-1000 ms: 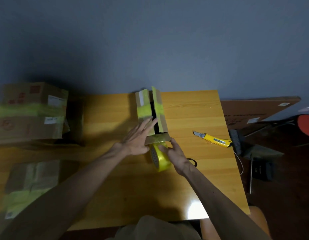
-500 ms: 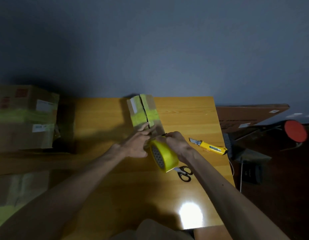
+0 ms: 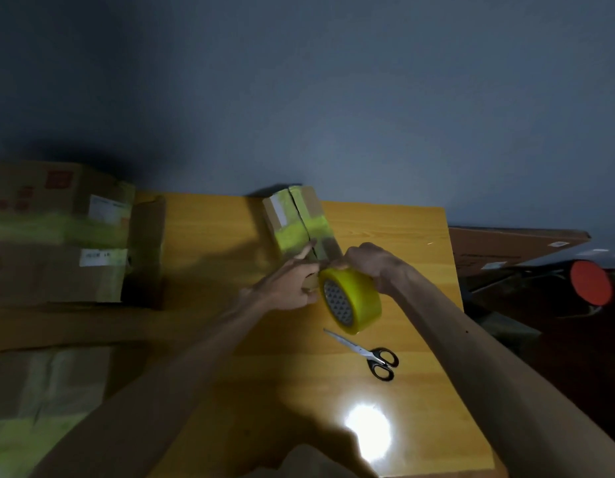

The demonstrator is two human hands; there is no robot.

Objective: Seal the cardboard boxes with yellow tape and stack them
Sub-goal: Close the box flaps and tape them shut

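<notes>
Now: box [image 3: 301, 225] at 12 o'clock on tabletop [image 3: 409, 236]. Right hand [image 3: 371, 267] fingers clamped round tape roll [image 3: 354, 301]; left hand [image 3: 285, 288] forefinger on seam, other fingers' grip unclear. Box likely light, stiff: hold sides.

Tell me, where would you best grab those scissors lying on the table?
Take the scissors by the black handle loops, coming from above on the near right side. They lie flat with blades shut, the tips pointing away toward the tape roll, so the loops are the blunt end, facing the person.
</notes>
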